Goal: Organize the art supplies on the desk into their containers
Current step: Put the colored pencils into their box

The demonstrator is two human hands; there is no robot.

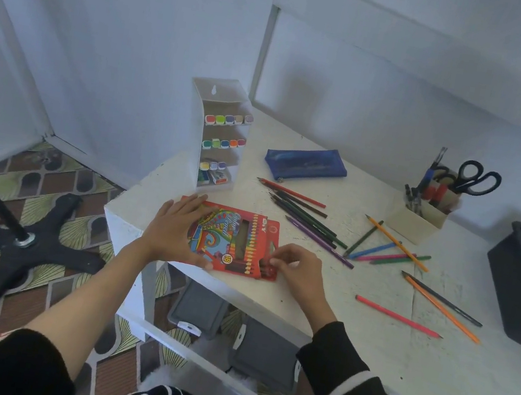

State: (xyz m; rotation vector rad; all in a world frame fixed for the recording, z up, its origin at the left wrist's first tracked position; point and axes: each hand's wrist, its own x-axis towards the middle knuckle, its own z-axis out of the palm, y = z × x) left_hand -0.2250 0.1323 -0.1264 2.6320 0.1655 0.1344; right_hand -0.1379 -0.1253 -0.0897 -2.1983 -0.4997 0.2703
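While the left hand (174,231) presses flat, fingers straight, on the red pencil box (238,238) at the desk's (367,336) near edge and the right hand (296,265) pinches its open flap, we judge the box is being readied — next, gathering the loose pencils (313,223) beside it.

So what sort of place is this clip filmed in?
Probably a home art or study corner: a white desk against a plain wall, loose coloured pencils beside a red pencil box, a marker rack, and a pot of scissors and pens.
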